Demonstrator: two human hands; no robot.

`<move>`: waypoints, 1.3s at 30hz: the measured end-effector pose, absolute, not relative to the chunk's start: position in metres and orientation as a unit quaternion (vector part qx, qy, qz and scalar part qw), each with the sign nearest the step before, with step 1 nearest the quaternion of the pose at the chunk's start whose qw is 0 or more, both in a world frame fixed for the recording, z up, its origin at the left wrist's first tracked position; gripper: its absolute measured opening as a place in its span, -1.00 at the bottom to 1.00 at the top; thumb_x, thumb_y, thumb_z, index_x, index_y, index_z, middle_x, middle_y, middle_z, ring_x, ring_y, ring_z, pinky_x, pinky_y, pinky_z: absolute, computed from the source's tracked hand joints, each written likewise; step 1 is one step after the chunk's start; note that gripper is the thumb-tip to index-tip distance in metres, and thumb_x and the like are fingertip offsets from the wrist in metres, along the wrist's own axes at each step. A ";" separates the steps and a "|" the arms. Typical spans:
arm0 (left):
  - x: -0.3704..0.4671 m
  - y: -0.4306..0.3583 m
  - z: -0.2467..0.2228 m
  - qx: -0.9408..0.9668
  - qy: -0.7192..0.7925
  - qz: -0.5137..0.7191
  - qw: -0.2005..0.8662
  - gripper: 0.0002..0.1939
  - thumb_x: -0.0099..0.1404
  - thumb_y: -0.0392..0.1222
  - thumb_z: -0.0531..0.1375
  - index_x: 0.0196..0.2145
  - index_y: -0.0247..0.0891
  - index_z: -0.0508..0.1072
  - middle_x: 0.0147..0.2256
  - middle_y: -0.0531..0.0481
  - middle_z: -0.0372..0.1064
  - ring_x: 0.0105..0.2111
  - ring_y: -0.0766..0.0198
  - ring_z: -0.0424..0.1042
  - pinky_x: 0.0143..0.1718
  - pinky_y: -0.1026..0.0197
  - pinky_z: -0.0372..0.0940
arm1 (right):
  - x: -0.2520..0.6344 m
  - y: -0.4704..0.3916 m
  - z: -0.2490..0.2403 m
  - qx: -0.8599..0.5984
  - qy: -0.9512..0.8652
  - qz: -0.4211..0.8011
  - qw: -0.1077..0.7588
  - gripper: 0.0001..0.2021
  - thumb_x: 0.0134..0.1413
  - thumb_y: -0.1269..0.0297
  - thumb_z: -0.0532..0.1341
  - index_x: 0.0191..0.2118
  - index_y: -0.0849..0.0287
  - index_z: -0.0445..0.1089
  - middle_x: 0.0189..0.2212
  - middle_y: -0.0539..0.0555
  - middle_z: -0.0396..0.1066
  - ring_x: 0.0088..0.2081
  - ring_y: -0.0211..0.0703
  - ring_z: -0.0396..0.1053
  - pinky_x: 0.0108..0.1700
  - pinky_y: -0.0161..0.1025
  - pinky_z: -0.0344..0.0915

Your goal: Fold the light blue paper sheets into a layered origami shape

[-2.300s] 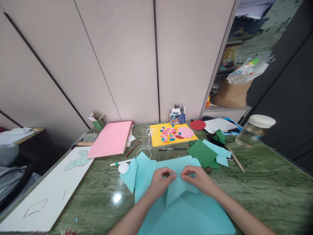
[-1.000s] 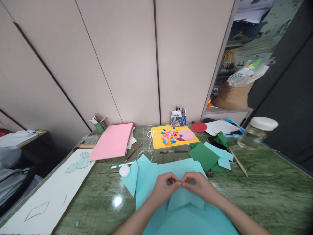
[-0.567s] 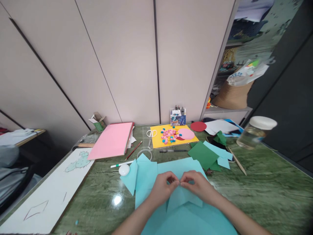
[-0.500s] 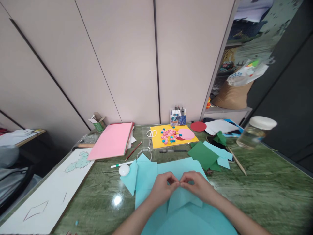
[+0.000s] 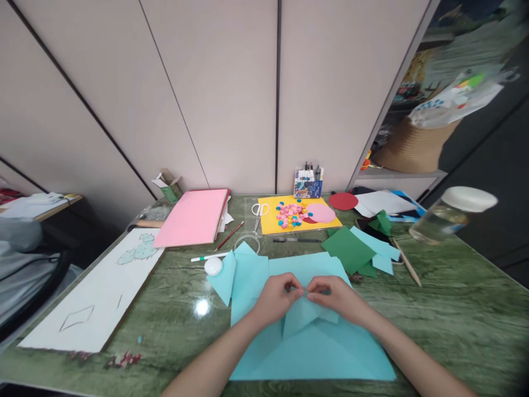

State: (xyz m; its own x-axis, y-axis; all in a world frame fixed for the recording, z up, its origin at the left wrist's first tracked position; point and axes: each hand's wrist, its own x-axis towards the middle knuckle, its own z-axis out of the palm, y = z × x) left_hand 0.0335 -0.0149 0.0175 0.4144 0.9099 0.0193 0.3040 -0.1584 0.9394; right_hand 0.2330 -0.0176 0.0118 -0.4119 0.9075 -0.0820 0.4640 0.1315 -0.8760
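Both hands meet over large light blue sheets point(image 5: 314, 358) on the green table. My left hand point(image 5: 278, 298) is closed, thumb and index finger pinched at the top of a folded light blue paper point(image 5: 300, 321). Facing it, my right hand point(image 5: 336, 298) pinches the same paper edge, the fingertips of both hands almost touching. The folded paper rises a little above the sheets, its lower edge pointed. To the left lie light blue cut pieces point(image 5: 223, 278) with a white round object point(image 5: 213, 266) on them.
Beyond the hands are white scissors point(image 5: 260, 209), a yellow sheet point(image 5: 268, 220) with small coloured balls, a pen point(image 5: 296, 240) and a marker box point(image 5: 308, 183). A pink folder point(image 5: 192, 218) lies left; green paper point(image 5: 349, 251), a wooden stick point(image 5: 407, 263) and a jar point(image 5: 448, 215) stand or lie right.
The view has tilted down and shifted slightly, showing more of the near table and the lower edge of the blue sheet. Both hands keep their pinch on the folded paper.
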 end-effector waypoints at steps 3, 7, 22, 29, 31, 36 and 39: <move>0.031 -0.012 0.018 0.685 0.442 0.327 0.478 -0.89 0.18 -0.19 0.17 -0.45 -0.26 0.43 -0.43 0.03 0.40 -0.36 0.27 0.33 -0.27 0.28 0.19 | 0.238 -0.015 0.013 -0.482 -0.710 0.450 0.249 -0.75 0.07 0.08 0.20 -0.39 0.16 0.47 -0.42 0.02 0.50 -0.33 -0.13 0.39 -0.26 -0.25 0.25; 0.031 -0.014 0.021 0.684 0.441 0.321 0.484 -0.89 0.19 -0.19 0.16 -0.42 -0.26 0.43 -0.42 0.04 0.40 -0.37 0.28 0.32 -0.29 0.28 0.18 | 0.241 -0.015 0.015 -0.486 -0.710 0.443 0.251 -0.72 0.08 0.06 0.20 -0.43 0.16 0.47 -0.46 0.01 0.49 -0.35 -0.14 0.38 -0.27 -0.26 0.23; 0.034 -0.016 0.023 0.681 0.417 0.341 0.496 -0.90 0.21 -0.17 0.19 -0.36 -0.24 0.45 -0.35 0.03 0.43 -0.28 0.25 0.38 -0.22 0.27 0.22 | 0.239 -0.020 0.022 -0.503 -0.715 0.397 0.279 -0.70 0.10 0.00 0.19 -0.41 0.11 0.50 -0.42 0.02 0.51 -0.31 -0.10 0.41 -0.24 -0.24 0.26; 0.034 -0.017 0.023 0.664 0.412 0.362 0.508 -0.88 0.20 -0.17 0.22 -0.42 -0.27 0.45 -0.41 0.02 0.42 -0.34 0.26 0.39 -0.27 0.27 0.25 | 0.240 -0.022 0.026 -0.522 -0.703 0.383 0.293 -0.72 0.07 -0.01 0.21 -0.34 0.07 0.52 -0.32 0.06 0.54 -0.25 -0.04 0.44 -0.20 -0.20 0.29; 0.033 -0.017 0.024 0.662 0.413 0.366 0.507 -0.90 0.20 -0.19 0.22 -0.42 -0.27 0.45 -0.41 0.02 0.42 -0.34 0.26 0.39 -0.26 0.27 0.26 | 0.242 -0.022 0.026 -0.529 -0.700 0.374 0.300 -0.72 0.07 -0.02 0.20 -0.38 0.07 0.51 -0.33 0.07 0.53 -0.24 -0.02 0.43 -0.19 -0.17 0.28; 0.032 -0.016 0.025 0.657 0.421 0.374 0.502 -0.91 0.18 -0.19 0.23 -0.42 -0.27 0.44 -0.42 0.02 0.43 -0.33 0.25 0.40 -0.24 0.26 0.26 | 0.243 -0.020 0.026 -0.530 -0.695 0.375 0.307 -0.73 0.04 -0.01 0.23 -0.34 0.06 0.52 -0.31 0.07 0.54 -0.25 -0.02 0.44 -0.19 -0.17 0.29; 0.032 -0.016 0.025 0.657 0.420 0.377 0.501 -0.90 0.18 -0.18 0.23 -0.43 -0.26 0.44 -0.42 0.02 0.43 -0.34 0.25 0.40 -0.25 0.25 0.27 | 0.244 -0.019 0.026 -0.531 -0.692 0.378 0.311 -0.74 0.05 0.00 0.23 -0.35 0.08 0.51 -0.33 0.07 0.54 -0.26 -0.02 0.44 -0.21 -0.18 0.31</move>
